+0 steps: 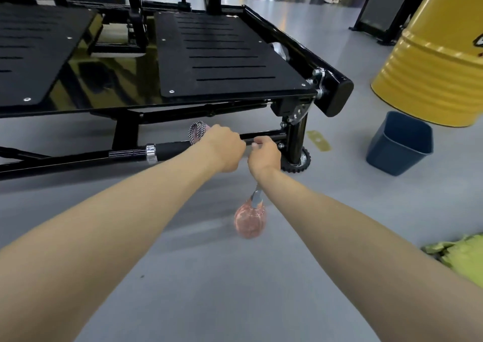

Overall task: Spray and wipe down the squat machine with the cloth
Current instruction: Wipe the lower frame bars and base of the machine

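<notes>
Under the curled fingers of the left hand [226, 148], a woven pink-and-white cloth [197, 132] presses the squat machine's smooth black bar [170, 152]. Just beside, the right hand [264, 153] grips a bottle [249, 221] — round, translucent pink — hanging below its closed fingers.

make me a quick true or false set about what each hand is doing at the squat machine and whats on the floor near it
1. The left hand holds the cloth at the machine's lower bar. True.
2. The spray bottle stands alone on the floor. False: the right hand holds it by its top.
3. A blue bin stands on the floor to the right of the machine. True.
4. The drum behind the bin is red. False: it is yellow.
</notes>
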### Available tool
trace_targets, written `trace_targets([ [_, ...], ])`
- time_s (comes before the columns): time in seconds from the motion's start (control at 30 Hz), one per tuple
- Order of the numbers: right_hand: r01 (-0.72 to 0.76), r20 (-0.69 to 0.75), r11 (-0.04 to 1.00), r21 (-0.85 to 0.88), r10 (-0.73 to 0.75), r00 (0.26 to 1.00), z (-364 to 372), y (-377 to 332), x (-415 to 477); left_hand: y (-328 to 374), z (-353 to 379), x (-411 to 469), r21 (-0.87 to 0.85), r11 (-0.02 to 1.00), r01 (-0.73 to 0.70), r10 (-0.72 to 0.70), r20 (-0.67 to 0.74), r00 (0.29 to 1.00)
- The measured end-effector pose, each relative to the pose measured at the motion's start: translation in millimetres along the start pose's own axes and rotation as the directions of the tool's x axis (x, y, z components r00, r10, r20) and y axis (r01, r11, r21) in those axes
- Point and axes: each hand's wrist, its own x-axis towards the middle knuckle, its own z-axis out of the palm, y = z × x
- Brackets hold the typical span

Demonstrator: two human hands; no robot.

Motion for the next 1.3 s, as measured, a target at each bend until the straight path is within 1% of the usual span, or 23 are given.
trace_targets([
  [0.07,0.013,-0.012,1.000,0.003,-0.013,1.000,0,-3,-1,0,11,-6,0.213,0.969,-0.124,0.140,-0.062,0.988],
  [0.13,0.018,-0.010,1.000,-0.024,-0.018,1.000,0,-5,-4,2,20,-10,0.337,0.924,-0.180,0.223,-0.090,0.971],
  [0.23,0.029,0.020,0.997,-0.070,-0.027,0.999,3,-9,-10,1,31,-12,0.392,0.887,-0.246,0.304,-0.093,0.948],
  [0.3,0.030,0.044,0.996,-0.087,-0.027,0.999,5,-11,-16,-1,40,-16,0.374,0.877,-0.303,0.364,-0.104,0.926],
  [0.33,0.030,0.052,0.995,-0.093,-0.025,0.998,7,-12,-20,-3,45,-20,0.365,0.867,-0.340,0.410,-0.133,0.902],
  [0.4,0.029,0.060,0.996,-0.089,-0.024,0.998,9,-14,-26,-12,54,-33,0.433,0.827,-0.359,0.479,-0.207,0.853],
  [0.43,0.031,0.055,0.996,-0.079,-0.027,0.998,10,-15,-27,-19,61,-39,0.422,0.837,-0.349,0.487,-0.283,0.826],
  [0.5,0.021,0.042,0.998,-0.053,-0.019,0.999,10,-17,-29,-36,76,-56,0.284,0.881,-0.378,0.470,-0.437,0.767],
  [0.57,0.003,0.038,1.000,-0.031,-0.002,0.999,12,-20,-29,-49,86,-77,0.121,0.915,-0.385,0.379,-0.581,0.720],
  [0.63,-0.011,0.029,1.000,0.010,0.011,1.000,18,-24,-28,-55,82,-94,0.011,0.922,-0.386,0.287,-0.690,0.665],
  [0.67,-0.015,0.026,0.999,0.034,0.014,1.000,21,-24,-27,-54,75,-97,-0.085,0.930,-0.358,0.194,-0.715,0.672],
  [0.73,-0.004,0.034,0.999,0.051,0.002,0.999,29,-26,-27,-51,63,-95,-0.329,0.911,-0.247,-0.068,-0.713,0.698],
  [0.77,0.005,0.051,0.998,0.068,-0.008,0.999,35,-28,-28,-50,58,-90,-0.467,0.866,-0.179,-0.208,-0.662,0.720],
  [0.8,0.013,0.068,0.997,0.082,-0.019,0.997,37,-30,-31,-48,54,-82,-0.573,0.810,-0.128,-0.312,-0.605,0.733],
  [0.83,0.015,0.073,0.996,0.088,-0.022,0.997,40,-29,-31,-45,51,-72,-0.628,0.775,-0.076,-0.380,-0.559,0.737],
  [0.87,0.016,0.073,0.995,0.098,-0.023,0.997,41,-28,-30,-39,47,-62,-0.646,0.763,-0.029,-0.412,-0.520,0.748],
  [0.93,0.005,0.079,0.995,0.097,-0.012,0.997,39,-23,-27,-20,40,-46,-0.625,0.781,0.014,-0.386,-0.464,0.797],
  [1.0,-0.017,0.084,0.992,0.123,0.007,0.996,35,-16,-23,0,38,-44,-0.576,0.817,-0.007,-0.308,-0.446,0.840],
  [1.07,-0.012,0.114,0.994,0.112,0.000,0.993,35,-11,-24,4,45,-50,-0.530,0.848,-0.015,-0.236,-0.401,0.885],
  [1.17,-0.007,0.147,0.998,0.065,-0.003,0.989,36,-15,-34,-7,59,-55,-0.326,0.945,0.036,-0.194,-0.467,0.863],
  [1.23,-0.017,0.184,0.994,0.106,-0.003,0.983,37,-22,-39,-15,62,-63,-0.261,0.965,0.015,-0.144,-0.484,0.863],
  [1.3,-0.084,0.183,0.968,0.236,0.040,0.982,39,-28,-40,-23,58,-77,-0.184,0.981,0.063,-0.138,-0.429,0.893],
])
